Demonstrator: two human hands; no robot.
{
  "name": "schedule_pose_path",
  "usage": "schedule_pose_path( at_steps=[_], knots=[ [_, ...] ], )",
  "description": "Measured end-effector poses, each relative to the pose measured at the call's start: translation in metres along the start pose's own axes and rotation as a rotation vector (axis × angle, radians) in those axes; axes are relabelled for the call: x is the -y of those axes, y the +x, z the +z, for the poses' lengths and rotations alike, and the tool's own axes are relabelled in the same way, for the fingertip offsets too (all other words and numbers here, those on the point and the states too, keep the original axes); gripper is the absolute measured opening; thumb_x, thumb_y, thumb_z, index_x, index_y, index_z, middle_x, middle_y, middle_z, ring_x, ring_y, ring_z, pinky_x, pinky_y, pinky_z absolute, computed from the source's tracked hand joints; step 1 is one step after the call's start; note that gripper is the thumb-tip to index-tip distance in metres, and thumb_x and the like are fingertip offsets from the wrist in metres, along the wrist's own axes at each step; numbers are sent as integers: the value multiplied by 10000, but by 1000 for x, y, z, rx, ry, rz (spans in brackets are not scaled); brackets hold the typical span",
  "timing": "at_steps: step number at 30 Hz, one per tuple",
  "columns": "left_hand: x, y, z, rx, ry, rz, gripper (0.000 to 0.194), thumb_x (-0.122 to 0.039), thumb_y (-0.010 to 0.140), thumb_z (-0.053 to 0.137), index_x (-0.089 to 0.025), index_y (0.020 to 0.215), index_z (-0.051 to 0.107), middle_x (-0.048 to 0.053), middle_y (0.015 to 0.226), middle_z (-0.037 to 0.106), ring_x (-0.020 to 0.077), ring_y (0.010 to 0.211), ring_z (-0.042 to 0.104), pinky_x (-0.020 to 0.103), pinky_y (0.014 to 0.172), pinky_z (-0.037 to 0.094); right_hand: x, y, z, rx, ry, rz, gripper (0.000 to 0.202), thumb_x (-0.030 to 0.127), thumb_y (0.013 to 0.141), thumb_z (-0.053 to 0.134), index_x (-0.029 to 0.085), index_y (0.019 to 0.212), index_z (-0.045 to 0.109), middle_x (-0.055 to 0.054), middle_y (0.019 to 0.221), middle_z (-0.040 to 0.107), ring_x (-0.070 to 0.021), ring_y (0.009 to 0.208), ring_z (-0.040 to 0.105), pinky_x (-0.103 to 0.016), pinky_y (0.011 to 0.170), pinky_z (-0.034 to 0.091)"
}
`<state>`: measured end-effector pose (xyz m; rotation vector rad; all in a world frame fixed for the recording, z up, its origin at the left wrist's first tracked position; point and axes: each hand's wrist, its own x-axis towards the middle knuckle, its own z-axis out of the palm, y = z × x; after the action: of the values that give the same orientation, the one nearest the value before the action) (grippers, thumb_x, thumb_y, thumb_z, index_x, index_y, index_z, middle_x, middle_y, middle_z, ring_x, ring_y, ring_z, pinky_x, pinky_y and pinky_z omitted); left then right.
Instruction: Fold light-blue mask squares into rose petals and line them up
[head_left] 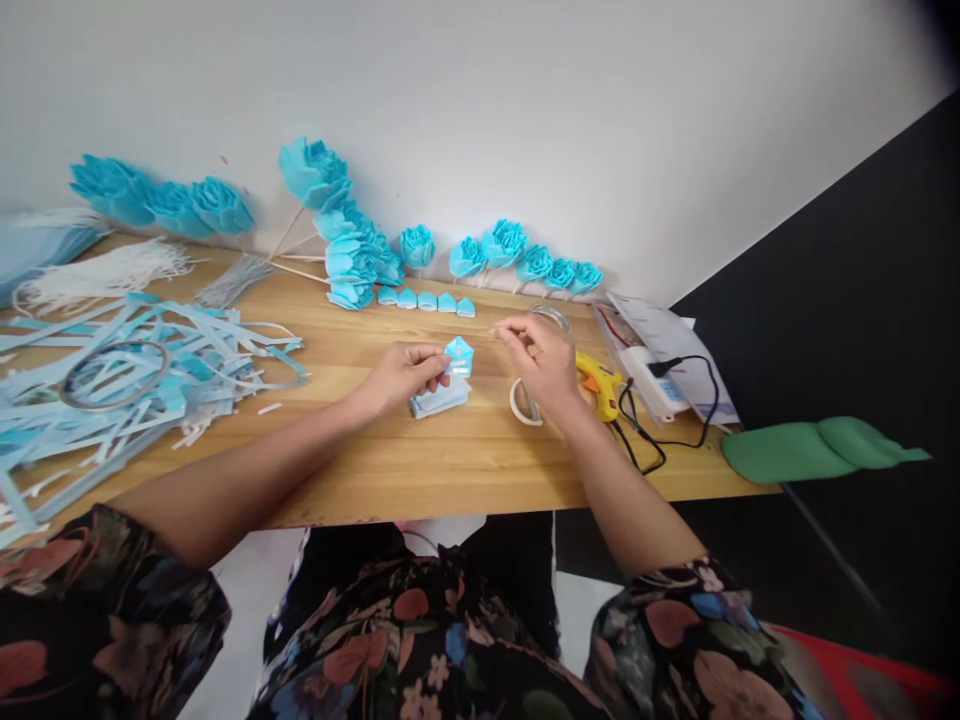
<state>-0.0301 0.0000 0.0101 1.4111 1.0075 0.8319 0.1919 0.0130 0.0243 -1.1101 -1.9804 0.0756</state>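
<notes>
My left hand (411, 375) pinches a small blue folded piece with a pointed top (459, 352) between thumb and fingers. Just beneath it lies a stack of pale blue pieces (441, 398) on the wooden table. To the right, my right hand (544, 360) is raised with thumb and forefinger pressed together; whatever may be between the tips is too small to make out. A tape roll (517, 403) lies under that hand, partly hidden by it, and a second clear roll (553, 315) sits just behind. Several similar folded blue pieces (427, 302) stand in a row farther back.
Blue flowers on sticks (352, 255) lean along the wall. Cut strips (150, 390) and a hoop (112, 375) cover the table's left side. At right are a yellow glue gun (606, 388), a power strip (656, 385) with black cables, papers (675, 340) and a green object (817, 450).
</notes>
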Motion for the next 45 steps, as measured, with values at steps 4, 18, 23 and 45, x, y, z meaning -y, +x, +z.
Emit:
schedule_pose_path(
  at_steps=[4, 18, 23, 45],
  knots=[
    [0, 0, -1, 11, -6, -32, 259, -245, 845, 550, -135, 621, 621, -7, 526, 545, 75, 479, 451, 204, 499, 350, 17, 7, 2, -42, -32, -228, 153, 278, 944, 572, 233, 856, 688, -4, 720, 680, -155, 694, 609, -324, 716, 471],
    [0, 1, 0, 36, 2, -49, 281, -196, 831, 539, -141, 564, 604, -7, 499, 550, 77, 459, 464, 201, 472, 360, 5, -16, 22, -68, -31, -304, 131, 187, 904, 608, 272, 952, 696, -16, 804, 724, -182, 755, 664, -357, 714, 517],
    [1, 1, 0, 39, 8, -60, 274, -187, 835, 542, -143, 569, 595, -3, 507, 558, 79, 459, 480, 201, 472, 369, 5, -15, 22, -59, -43, -321, 118, 179, 908, 604, 258, 941, 686, -16, 793, 724, -176, 737, 651, -349, 703, 509],
    [3, 1, -1, 66, -106, 16, 226, -269, 873, 545, -141, 703, 621, 4, 571, 601, 79, 480, 502, 195, 467, 387, 4, -15, 23, 36, -10, -317, 141, 178, 917, 606, 258, 975, 707, -30, 866, 742, -182, 800, 666, -347, 720, 514]
  ],
)
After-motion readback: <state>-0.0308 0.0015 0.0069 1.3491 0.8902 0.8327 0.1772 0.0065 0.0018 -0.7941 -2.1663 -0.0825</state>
